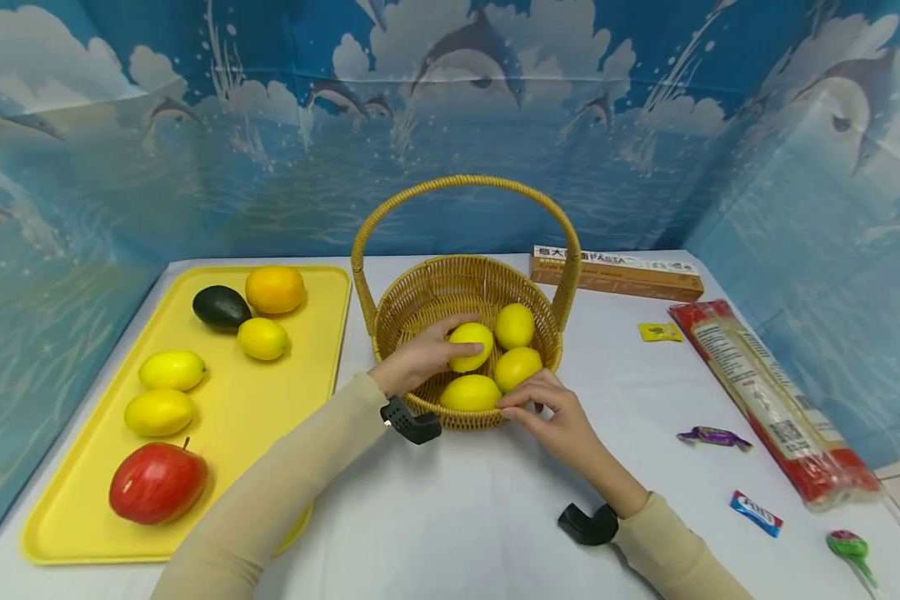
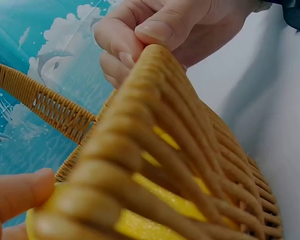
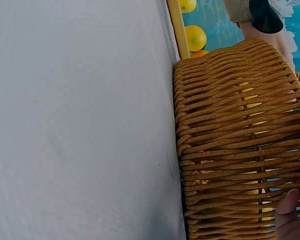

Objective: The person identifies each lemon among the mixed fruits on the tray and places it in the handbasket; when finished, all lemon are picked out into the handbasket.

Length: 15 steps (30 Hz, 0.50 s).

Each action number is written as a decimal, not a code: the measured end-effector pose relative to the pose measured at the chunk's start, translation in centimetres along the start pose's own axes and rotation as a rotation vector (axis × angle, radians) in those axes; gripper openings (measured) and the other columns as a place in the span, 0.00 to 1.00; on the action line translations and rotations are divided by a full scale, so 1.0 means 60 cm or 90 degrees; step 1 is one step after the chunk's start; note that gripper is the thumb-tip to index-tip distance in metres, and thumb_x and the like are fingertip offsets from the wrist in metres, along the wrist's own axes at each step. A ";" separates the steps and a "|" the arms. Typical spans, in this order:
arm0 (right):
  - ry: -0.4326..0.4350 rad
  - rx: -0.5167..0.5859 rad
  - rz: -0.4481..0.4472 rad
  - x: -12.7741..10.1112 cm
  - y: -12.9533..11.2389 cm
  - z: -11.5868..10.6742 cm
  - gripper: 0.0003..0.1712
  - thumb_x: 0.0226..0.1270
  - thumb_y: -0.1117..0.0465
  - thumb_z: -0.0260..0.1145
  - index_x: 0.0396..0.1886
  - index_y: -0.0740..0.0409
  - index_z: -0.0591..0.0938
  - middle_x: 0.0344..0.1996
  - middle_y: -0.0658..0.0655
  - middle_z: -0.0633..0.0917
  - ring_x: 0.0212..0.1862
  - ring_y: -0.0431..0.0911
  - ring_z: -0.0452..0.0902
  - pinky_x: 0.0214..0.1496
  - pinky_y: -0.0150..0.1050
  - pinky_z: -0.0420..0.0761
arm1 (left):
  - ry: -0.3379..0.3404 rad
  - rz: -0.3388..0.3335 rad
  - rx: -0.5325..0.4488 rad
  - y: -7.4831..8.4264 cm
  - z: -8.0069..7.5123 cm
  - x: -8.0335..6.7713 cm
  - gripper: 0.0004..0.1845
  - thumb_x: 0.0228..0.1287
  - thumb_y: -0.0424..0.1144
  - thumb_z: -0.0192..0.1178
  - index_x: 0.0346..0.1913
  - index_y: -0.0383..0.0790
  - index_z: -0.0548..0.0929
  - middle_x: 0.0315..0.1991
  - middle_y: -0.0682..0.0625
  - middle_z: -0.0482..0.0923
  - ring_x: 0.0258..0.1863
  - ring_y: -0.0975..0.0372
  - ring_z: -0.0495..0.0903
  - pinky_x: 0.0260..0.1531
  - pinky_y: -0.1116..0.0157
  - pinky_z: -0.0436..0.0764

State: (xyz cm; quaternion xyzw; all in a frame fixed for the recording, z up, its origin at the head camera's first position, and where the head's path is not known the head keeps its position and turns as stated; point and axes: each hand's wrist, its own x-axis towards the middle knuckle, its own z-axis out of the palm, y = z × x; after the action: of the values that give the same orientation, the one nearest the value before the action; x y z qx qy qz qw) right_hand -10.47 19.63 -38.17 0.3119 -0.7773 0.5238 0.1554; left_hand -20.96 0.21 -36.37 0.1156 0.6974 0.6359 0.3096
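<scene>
Wicker basket (image 1: 420,304) at centre of worktop (image 1: 495,517), handle arched over it. Four lemons inside: three lying loose (far right (image 1: 514,325), near right (image 1: 517,367), near left (image 1: 470,392)), fourth lemon (image 1: 471,346) under left hand (image 1: 420,360), fingers curled over its top, not yet let go. Right hand (image 1: 558,421) on near rim of basket, thumb and fingers pinching the weave; confirmed in left wrist view, fingers (image 2: 157,30) curled over the rim edge. Right wrist view: basket wall only, lemons glimpsed through gaps.

Yellow tray (image 1: 300,283) on left, touching nothing in hand. On it: three lemons left (one far (image 1: 262,338), two on its left side (image 1: 172,370) (image 1: 159,412)), plus orange (image 1: 273,289), avocado (image 1: 221,307), apple (image 1: 157,482).

Judgement: lemon transfer from tray to basket just past halfway; four in or arriving, three remaining. Other fruit untouched.

Right of basket: pasta box (image 1: 615,273), red packet (image 1: 768,400), small sweets, lollipop (image 1: 849,547).
</scene>
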 end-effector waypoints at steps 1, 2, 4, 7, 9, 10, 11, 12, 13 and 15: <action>0.002 -0.001 -0.003 0.000 0.000 0.001 0.13 0.46 0.83 0.67 0.29 0.66 0.84 0.28 0.57 0.83 0.31 0.50 0.66 0.27 0.43 0.63 | 0.003 0.004 0.003 -0.002 0.000 0.001 0.30 0.67 0.36 0.57 0.70 0.42 0.61 0.63 0.44 0.62 0.55 0.53 0.69 0.51 0.56 0.72; 0.002 0.000 -0.002 0.000 0.000 0.001 0.13 0.46 0.83 0.67 0.29 0.66 0.84 0.28 0.57 0.83 0.31 0.49 0.66 0.27 0.43 0.63 | 0.009 0.004 0.009 -0.002 0.001 0.002 0.30 0.67 0.36 0.57 0.70 0.42 0.61 0.63 0.44 0.62 0.55 0.54 0.69 0.51 0.56 0.72; 0.000 0.000 0.002 0.001 -0.001 0.003 0.13 0.46 0.83 0.67 0.29 0.66 0.84 0.28 0.57 0.83 0.32 0.49 0.66 0.27 0.43 0.63 | 0.019 0.002 0.023 -0.003 0.002 0.002 0.30 0.66 0.36 0.58 0.70 0.42 0.62 0.62 0.44 0.63 0.54 0.53 0.70 0.51 0.56 0.72; -0.008 -0.001 0.013 0.001 -0.004 0.004 0.13 0.47 0.83 0.67 0.29 0.65 0.85 0.28 0.57 0.83 0.32 0.50 0.66 0.28 0.44 0.64 | 0.038 -0.003 0.065 -0.004 0.005 0.006 0.30 0.65 0.38 0.60 0.68 0.44 0.65 0.61 0.44 0.64 0.53 0.54 0.70 0.51 0.56 0.72; -0.008 -0.004 0.017 0.001 -0.005 0.003 0.13 0.47 0.83 0.67 0.30 0.65 0.85 0.28 0.57 0.83 0.32 0.52 0.67 0.28 0.44 0.64 | 0.048 -0.007 0.095 -0.004 0.008 0.008 0.30 0.64 0.38 0.61 0.68 0.45 0.66 0.60 0.45 0.65 0.52 0.54 0.70 0.51 0.56 0.71; -0.008 -0.007 0.016 0.001 -0.005 0.003 0.13 0.47 0.83 0.67 0.30 0.65 0.85 0.28 0.57 0.83 0.31 0.53 0.66 0.28 0.44 0.64 | 0.053 -0.006 0.110 -0.005 0.009 0.010 0.29 0.63 0.39 0.62 0.67 0.46 0.67 0.60 0.46 0.66 0.52 0.54 0.70 0.51 0.56 0.71; -0.007 -0.008 0.018 0.001 -0.005 0.002 0.13 0.47 0.83 0.67 0.30 0.65 0.85 0.28 0.57 0.83 0.31 0.53 0.67 0.28 0.43 0.64 | 0.055 -0.007 0.121 -0.005 0.010 0.011 0.29 0.62 0.39 0.62 0.67 0.47 0.67 0.59 0.46 0.66 0.51 0.54 0.70 0.50 0.56 0.71; -0.007 -0.009 0.017 0.000 -0.005 0.002 0.13 0.47 0.83 0.67 0.30 0.65 0.85 0.28 0.57 0.83 0.31 0.54 0.67 0.28 0.43 0.64 | 0.054 -0.007 0.126 -0.005 0.011 0.012 0.29 0.62 0.38 0.63 0.66 0.47 0.68 0.59 0.46 0.66 0.51 0.54 0.70 0.50 0.55 0.71; -0.005 -0.009 0.017 0.000 -0.004 0.001 0.13 0.47 0.83 0.67 0.29 0.65 0.85 0.28 0.57 0.83 0.32 0.53 0.67 0.28 0.42 0.64 | 0.053 -0.008 0.129 -0.006 0.012 0.013 0.29 0.62 0.38 0.63 0.66 0.48 0.68 0.58 0.46 0.67 0.51 0.53 0.70 0.50 0.55 0.71; -0.006 -0.013 0.011 0.000 -0.003 0.001 0.13 0.47 0.83 0.67 0.30 0.64 0.85 0.28 0.57 0.83 0.32 0.52 0.67 0.28 0.41 0.64 | 0.049 -0.007 0.132 -0.006 0.013 0.014 0.29 0.62 0.37 0.63 0.66 0.48 0.68 0.57 0.46 0.67 0.50 0.53 0.70 0.49 0.54 0.72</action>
State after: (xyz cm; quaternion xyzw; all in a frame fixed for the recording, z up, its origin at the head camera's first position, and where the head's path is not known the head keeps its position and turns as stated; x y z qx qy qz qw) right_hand -10.34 19.52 -38.09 0.3059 -0.7860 0.5159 0.1502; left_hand -21.09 1.22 -36.96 0.1192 0.7716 0.5625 0.2723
